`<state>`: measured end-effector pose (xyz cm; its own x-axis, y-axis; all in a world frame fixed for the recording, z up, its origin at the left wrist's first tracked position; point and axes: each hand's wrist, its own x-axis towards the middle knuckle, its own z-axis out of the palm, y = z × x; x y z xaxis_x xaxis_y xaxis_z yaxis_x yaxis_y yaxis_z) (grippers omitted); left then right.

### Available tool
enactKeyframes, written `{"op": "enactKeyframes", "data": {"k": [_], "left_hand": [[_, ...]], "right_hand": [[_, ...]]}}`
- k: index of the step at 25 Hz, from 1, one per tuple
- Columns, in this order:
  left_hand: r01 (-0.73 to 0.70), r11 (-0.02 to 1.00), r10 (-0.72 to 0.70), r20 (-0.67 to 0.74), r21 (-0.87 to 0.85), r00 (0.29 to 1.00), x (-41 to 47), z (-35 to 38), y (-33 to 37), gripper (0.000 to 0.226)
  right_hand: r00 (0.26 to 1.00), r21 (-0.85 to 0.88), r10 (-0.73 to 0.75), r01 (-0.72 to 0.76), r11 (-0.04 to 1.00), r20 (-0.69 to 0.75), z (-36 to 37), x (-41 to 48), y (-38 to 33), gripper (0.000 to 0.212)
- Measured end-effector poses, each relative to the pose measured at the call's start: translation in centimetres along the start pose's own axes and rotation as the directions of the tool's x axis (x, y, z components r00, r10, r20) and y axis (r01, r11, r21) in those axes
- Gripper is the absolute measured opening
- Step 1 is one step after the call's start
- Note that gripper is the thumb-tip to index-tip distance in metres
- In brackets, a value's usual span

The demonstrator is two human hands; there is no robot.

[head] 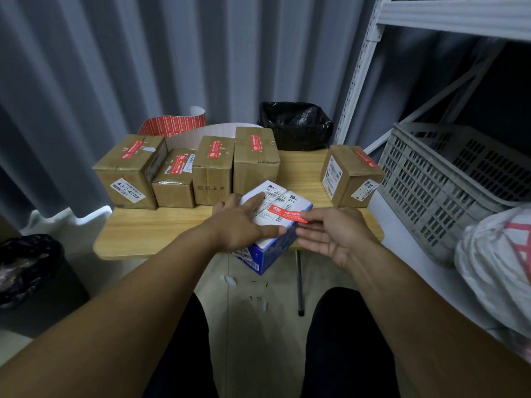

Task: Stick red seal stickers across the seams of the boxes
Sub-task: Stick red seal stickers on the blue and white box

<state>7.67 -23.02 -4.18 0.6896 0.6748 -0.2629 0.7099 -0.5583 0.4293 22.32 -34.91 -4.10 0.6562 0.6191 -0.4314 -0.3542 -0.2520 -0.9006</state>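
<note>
Now the left hand [238,225] presses straight, spread fingers on the blue-and-white cardboard box [268,252]; at its three o'clock, the right hand [336,237] clamps its fingers on one end of the red paper seal sticker [284,211].

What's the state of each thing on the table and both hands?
Blue-and-white box: closed, at the table's near edge, under the left hand.
Red seal sticker: one end on the box top, other end pinched.
Left hand: flat, pressing the box top.
Right hand: pinches the sticker's end.
Row of four cardboard boxes: closed, red sticker on each.
Cardboard box at right: closed, stickered.
</note>
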Motion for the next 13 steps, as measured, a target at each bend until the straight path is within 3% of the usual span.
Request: {"op": "enactKeyframes", "data": {"k": [7, 13], "left_hand": [[-0.002, 1.000, 0.002, -0.009, -0.007, 1.000, 0.29, 0.19, -0.27, 0.098], [0.003, 1.000, -0.003, -0.006, -0.016, 1.000, 0.33, 0.26, -0.38, 0.098]], "right_hand": [[0.994, 0.091, -0.078, 0.085, 0.992, -0.083, 0.65, 0.16, 0.51, 0.008], [0.994, 0.072, -0.091, 0.095, 0.993, -0.063, 0.63, 0.08, 0.45, 0.010]]}}
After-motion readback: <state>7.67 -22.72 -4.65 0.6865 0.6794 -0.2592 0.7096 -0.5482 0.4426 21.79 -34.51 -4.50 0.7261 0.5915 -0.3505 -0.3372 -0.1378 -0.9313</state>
